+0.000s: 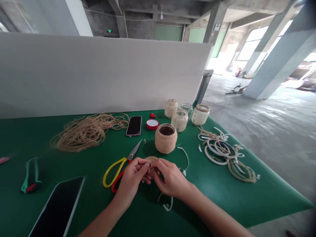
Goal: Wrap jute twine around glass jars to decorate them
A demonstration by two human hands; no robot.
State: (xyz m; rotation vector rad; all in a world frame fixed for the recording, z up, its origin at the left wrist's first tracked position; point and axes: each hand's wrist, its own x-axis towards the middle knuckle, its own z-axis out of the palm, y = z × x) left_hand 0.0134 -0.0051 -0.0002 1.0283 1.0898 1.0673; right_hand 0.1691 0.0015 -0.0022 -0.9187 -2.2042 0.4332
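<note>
My left hand (137, 169) and my right hand (169, 176) meet at the front middle of the table. Between their pinched fingers is a small round piece covered in coiled twine (151, 158), mostly hidden behind the fingers. Just beyond it stands a jar wrapped in twine (166, 144), open at the top and dark inside. A pair of scissors (122, 168) with one yellow and one red handle lies beside my left hand, blades pointing away. White strip scraps (168, 207) lie below my right hand.
Loose twine (84, 131) is heaped at the back left, next to a phone (134, 125). A larger phone (59, 209) and a green cutter (31, 176) lie left. Several glass jars (179, 120) stand back right, near white rings (219, 151). A red lid (152, 124) lies behind.
</note>
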